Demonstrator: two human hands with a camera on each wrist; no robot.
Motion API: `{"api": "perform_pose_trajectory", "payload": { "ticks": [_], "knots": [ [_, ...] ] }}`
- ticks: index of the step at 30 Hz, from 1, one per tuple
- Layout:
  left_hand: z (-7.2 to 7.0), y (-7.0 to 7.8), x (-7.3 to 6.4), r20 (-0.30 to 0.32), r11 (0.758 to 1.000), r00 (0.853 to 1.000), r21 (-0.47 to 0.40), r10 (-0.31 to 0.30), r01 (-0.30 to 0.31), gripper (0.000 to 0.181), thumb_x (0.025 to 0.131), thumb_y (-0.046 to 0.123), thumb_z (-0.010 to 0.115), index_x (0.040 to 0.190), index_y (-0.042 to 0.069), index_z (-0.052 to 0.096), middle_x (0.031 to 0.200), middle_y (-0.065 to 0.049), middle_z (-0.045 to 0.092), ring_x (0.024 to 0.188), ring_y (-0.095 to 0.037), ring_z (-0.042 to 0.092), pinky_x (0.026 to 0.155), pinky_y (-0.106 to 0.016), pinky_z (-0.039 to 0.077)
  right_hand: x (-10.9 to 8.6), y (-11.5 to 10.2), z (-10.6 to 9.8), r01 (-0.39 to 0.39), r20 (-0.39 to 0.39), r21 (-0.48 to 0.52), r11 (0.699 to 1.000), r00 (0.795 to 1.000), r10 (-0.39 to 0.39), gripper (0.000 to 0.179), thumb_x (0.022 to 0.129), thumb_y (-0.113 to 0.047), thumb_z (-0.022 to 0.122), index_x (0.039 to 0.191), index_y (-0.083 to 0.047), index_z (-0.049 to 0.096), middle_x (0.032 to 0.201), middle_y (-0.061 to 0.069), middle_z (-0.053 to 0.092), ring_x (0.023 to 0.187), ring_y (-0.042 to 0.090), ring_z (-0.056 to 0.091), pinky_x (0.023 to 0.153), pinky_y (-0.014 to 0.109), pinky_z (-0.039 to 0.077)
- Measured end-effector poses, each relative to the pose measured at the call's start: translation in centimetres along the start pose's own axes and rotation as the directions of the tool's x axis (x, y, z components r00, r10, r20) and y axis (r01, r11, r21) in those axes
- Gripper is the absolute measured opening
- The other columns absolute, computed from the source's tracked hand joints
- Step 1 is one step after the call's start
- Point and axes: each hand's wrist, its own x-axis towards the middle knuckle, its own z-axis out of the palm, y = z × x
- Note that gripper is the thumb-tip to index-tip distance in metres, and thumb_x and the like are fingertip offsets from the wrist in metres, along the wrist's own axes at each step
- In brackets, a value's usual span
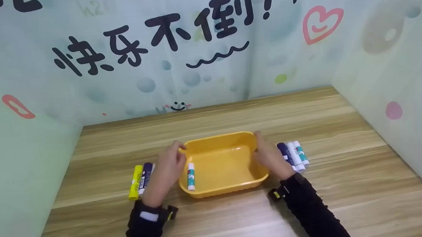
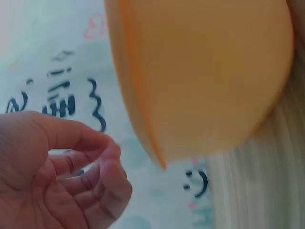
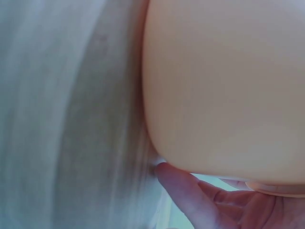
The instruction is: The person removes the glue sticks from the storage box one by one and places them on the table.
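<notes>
A yellow plastic basin [image 1: 224,164] stands on the table between both hands. Inside it, at the left end, lies a white and teal glue stick [image 1: 191,177]. My left hand [image 1: 168,167] is beside the basin's left rim; in the left wrist view a gap separates its loosely bent fingers [image 2: 112,157] from the basin wall [image 2: 205,81], and it holds nothing. At the other end my right hand [image 1: 270,155] grips the basin's right rim. The right wrist view has that hand's thumb [image 3: 178,186] against the outer wall [image 3: 214,105]; its other fingers are partly hidden.
Left of the basin lie a yellow stick [image 1: 136,182] and a dark purple one [image 1: 146,176], with another partly behind my left hand. To the right are a dark blue stick [image 1: 285,152], a white one [image 1: 295,157] and a teal one [image 1: 301,152]. Printed walls [image 1: 209,79] enclose the table.
</notes>
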Motion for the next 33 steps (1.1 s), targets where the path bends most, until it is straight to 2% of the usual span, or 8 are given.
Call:
{"api": "perform_pose_trajectory", "payload": {
  "ticks": [3,7,10,13,18,22,27,33],
  "knots": [
    [1.2,1.0,-0.7,0.068,0.996,0.994,0.018,0.081,-0.083,0.029,0.092,0.013,0.052,0.120,0.009,0.050,0.080,-0.003,0.058,0.061,-0.013,0.053,0.053,-0.025,0.048,0.0,-0.1,0.0,0.007,-0.006,0.002,1.000,1.000,-0.007,0.055,0.082,0.000,0.050,0.134,0.001,0.032,0.110,0.028,0.058,0.089,0.037,0.059,0.076,0.049,0.049],
    [2.8,1.4,-1.5,0.121,0.968,0.979,0.172,0.161,-0.181,0.041,0.087,0.011,0.059,0.124,0.002,0.045,0.081,-0.012,0.060,0.063,-0.020,0.056,0.055,-0.033,0.049,0.0,-0.1,0.0,0.006,-0.002,0.008,1.000,1.000,-0.006,0.056,0.083,0.001,0.050,0.135,0.001,0.032,0.113,0.029,0.057,0.092,0.038,0.059,0.080,0.049,0.048],
    [3.9,1.4,-1.9,0.099,0.926,0.977,0.312,0.191,-0.213,0.044,0.081,0.006,0.063,0.121,-0.001,0.045,0.085,-0.020,0.059,0.072,-0.031,0.057,0.063,-0.041,0.050,0.0,-0.2,-0.1,-0.005,0.011,0.018,1.000,1.000,0.005,0.056,0.083,0.001,0.050,0.136,0.001,0.031,0.117,0.028,0.055,0.096,0.037,0.058,0.083,0.049,0.048],
    [4.6,1.6,-2.1,0.088,0.905,0.981,0.380,0.171,-0.191,0.043,0.077,0.001,0.063,0.117,0.000,0.046,0.090,-0.024,0.056,0.080,-0.038,0.055,0.064,-0.045,0.050,0.0,-0.2,-0.1,-0.009,0.019,0.019,1.000,1.000,0.009,0.056,0.083,0.001,0.049,0.136,0.000,0.030,0.119,0.028,0.054,0.096,0.037,0.057,0.084,0.049,0.047],
    [5.0,1.6,-1.8,0.098,0.910,0.986,0.383,0.135,-0.162,0.039,0.077,-0.001,0.064,0.114,0.002,0.050,0.099,-0.023,0.054,0.083,-0.038,0.052,0.066,-0.045,0.049,0.1,-0.2,-0.1,-0.023,0.027,0.018,1.000,0.999,0.022,0.056,0.084,0.000,0.048,0.137,-0.001,0.030,0.119,0.028,0.055,0.096,0.036,0.058,0.084,0.049,0.048],
    [5.1,1.6,-1.5,0.127,0.919,0.984,0.360,0.124,-0.162,0.038,0.079,-0.002,0.062,0.115,0.002,0.051,0.103,-0.021,0.050,0.077,-0.032,0.053,0.062,-0.040,0.049,0.1,-0.1,0.0,-0.049,0.036,0.024,0.998,0.998,0.048,0.057,0.085,-0.001,0.048,0.138,-0.003,0.029,0.113,0.027,0.057,0.087,0.034,0.059,0.076,0.046,0.050],
    [5.1,1.4,-1.4,0.157,0.922,0.972,0.321,0.175,-0.218,0.028,0.078,-0.006,0.058,0.105,0.003,0.055,0.094,-0.018,0.049,0.066,-0.025,0.051,0.054,-0.035,0.046,-0.1,0.0,0.0,-0.012,0.011,0.021,1.000,1.000,0.011,0.056,0.083,-0.001,0.048,0.137,-0.001,0.030,0.109,0.028,0.058,0.083,0.034,0.058,0.072,0.046,0.049],
    [5.1,1.2,-1.1,0.227,0.896,0.949,0.337,0.219,-0.288,0.022,0.078,-0.002,0.059,0.097,0.009,0.064,0.085,-0.011,0.057,0.074,-0.023,0.054,0.063,-0.036,0.048,-0.2,0.1,0.0,0.010,0.001,0.028,1.000,1.000,-0.010,0.056,0.083,0.000,0.048,0.136,0.000,0.029,0.107,0.028,0.059,0.082,0.033,0.057,0.072,0.046,0.049]
  ]
}}
